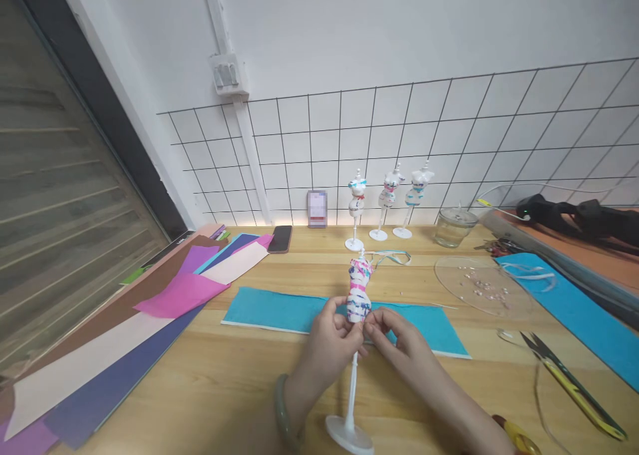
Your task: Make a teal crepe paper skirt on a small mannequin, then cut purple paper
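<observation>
In the head view, a miniature dress form (358,299) on a white stand stands slightly tilted in front of me. Its small torso is wrapped in pink, purple and blue bands. My left hand (335,332) is closed around the lower torso, fingers at its left side and below it. At the lower right edge of the torso, my right hand (394,335) pinches with thumb and forefinger; what lies between those fingertips is too small to make out. Behind both hands lies a strip of blue crepe paper (279,308).
Several coloured paper sheets (124,348) lie left. Three more dress forms (356,205), a phone (280,239) and a glass jar (455,227) stand or lie at the back. To the right are a clear plate of beads (449,279), another blue strip (584,322) and yellow-handled snips (574,388).
</observation>
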`<state>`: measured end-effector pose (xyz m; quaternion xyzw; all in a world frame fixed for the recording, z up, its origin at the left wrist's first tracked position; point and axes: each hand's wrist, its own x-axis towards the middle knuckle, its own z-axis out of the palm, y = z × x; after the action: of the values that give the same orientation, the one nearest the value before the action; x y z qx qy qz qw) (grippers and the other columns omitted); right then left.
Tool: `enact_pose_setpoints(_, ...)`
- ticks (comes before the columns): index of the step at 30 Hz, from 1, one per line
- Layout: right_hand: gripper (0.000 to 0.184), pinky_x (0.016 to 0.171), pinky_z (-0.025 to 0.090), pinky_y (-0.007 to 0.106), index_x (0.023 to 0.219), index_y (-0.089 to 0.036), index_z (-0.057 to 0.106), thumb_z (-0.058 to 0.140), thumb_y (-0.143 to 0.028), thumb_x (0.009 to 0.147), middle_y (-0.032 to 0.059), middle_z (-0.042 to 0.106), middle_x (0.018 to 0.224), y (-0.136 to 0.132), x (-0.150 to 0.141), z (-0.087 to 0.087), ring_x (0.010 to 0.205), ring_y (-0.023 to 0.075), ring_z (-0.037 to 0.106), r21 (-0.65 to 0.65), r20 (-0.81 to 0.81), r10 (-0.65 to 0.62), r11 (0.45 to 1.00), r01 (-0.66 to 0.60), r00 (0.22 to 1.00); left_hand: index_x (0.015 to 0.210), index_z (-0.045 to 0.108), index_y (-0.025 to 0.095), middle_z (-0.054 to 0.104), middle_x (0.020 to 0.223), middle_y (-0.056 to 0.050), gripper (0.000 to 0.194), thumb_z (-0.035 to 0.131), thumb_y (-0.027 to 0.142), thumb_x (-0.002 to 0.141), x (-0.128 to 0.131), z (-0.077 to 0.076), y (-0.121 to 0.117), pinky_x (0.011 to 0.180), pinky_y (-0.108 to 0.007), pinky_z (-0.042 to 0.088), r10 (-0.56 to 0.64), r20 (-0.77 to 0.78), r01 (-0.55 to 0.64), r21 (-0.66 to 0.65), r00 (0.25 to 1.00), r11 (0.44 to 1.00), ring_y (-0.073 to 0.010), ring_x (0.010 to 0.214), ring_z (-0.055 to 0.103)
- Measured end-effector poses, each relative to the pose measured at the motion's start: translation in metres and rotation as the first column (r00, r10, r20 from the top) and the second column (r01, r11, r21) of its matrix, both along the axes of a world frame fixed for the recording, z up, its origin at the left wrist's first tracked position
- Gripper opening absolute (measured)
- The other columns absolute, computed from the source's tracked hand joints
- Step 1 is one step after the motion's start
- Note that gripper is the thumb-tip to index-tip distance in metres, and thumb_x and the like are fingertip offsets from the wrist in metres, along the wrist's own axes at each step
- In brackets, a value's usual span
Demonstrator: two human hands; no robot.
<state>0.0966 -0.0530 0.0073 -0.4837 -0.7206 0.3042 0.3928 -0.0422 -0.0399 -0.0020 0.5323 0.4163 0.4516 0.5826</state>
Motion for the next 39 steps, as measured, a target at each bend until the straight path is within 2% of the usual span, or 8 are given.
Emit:
enact_pose_setpoints(11,0.025,0.061,0.041,0.025,0.069,-0.019,0.05,0.041,-0.035,0.086,0.0006,0.053,0.066,-0.0008,0.0014,-0.0007,0.064,0.0141,0.049,-0.029,-0.075,-0.015,0.999,0.013,0.997,0.104,0.039,0.015,0.06,0.061,0.003,0.05,0.063,0.038,0.067,-0.0018,0.0074,0.0016,0.043,-0.025,0.047,-0.031,0.079,0.037,-0.087,0.996,0.996,-0.0129,0.042,0.058)
enact_pose_setpoints(18,0.025,0.063,0.041,0.025,0.071,-0.019,0.05,0.042,-0.037,0.086,0.0006,0.055,0.069,-0.0002,0.0039,0.0011,0.066,0.0143,0.051,-0.077,-0.165,0.002,0.997,-0.015,0.986,0.105,0.039,0.014,0.059,0.059,0.002,0.046,0.061,0.034,0.069,-0.004,0.0068,0.0049,0.043,-0.024,0.047,-0.048,0.149,0.069,-0.141,0.988,0.988,-0.0138,0.044,0.059)
enact_pose_setpoints(26,0.023,0.065,0.041,0.025,0.072,-0.019,0.05,0.041,-0.035,0.086,0.0008,0.055,0.071,-0.0022,0.0023,0.0001,0.068,0.0149,0.052,-0.022,-0.093,-0.007,1.0,0.005,0.996,0.105,0.039,0.015,0.061,0.068,-0.003,0.038,0.055,0.027,0.073,-0.0081,0.0093,0.0056,0.049,-0.025,0.049,-0.142,0.374,0.227,-0.192,0.916,0.955,-0.013,0.052,0.06)
enact_pose_setpoints(28,0.022,0.064,0.041,0.024,0.072,-0.019,0.049,0.041,-0.034,0.087,0.0005,0.055,0.071,-0.0029,0.0014,0.0003,0.068,0.0146,0.052,-0.006,-0.079,0.002,1.0,-0.003,0.997,0.105,0.039,0.015,0.06,0.067,-0.002,0.038,0.055,0.031,0.074,-0.0081,0.0096,0.0052,0.046,-0.023,0.047,-0.144,0.374,0.231,-0.198,0.916,0.953,-0.0127,0.052,0.059)
enact_pose_setpoints(34,0.022,0.07,0.04,0.026,0.075,-0.02,0.05,0.038,-0.032,0.089,0.0015,0.056,0.075,-0.0039,0.0006,0.0018,0.074,0.0153,0.053,0.028,-0.066,0.088,0.996,-0.087,0.994,0.097,0.045,0.016,0.052,0.059,0.004,0.036,0.058,0.04,0.074,-0.0057,0.0064,0.0062,0.033,-0.016,0.034,-0.08,0.269,0.13,-0.175,0.96,0.976,-0.0063,0.039,0.047)
enact_pose_setpoints(39,0.02,0.068,0.039,0.026,0.077,-0.02,0.05,0.039,-0.031,0.089,0.0011,0.053,0.076,-0.0056,0.0002,0.0024,0.073,0.0147,0.05,0.04,-0.044,0.072,0.997,-0.071,0.996,0.087,0.048,0.016,0.049,0.059,0.005,0.028,0.056,0.041,0.075,-0.0072,0.0044,0.0075,0.032,-0.014,0.023,-0.09,0.298,0.144,-0.166,0.95,0.976,-0.0027,0.036,0.038)
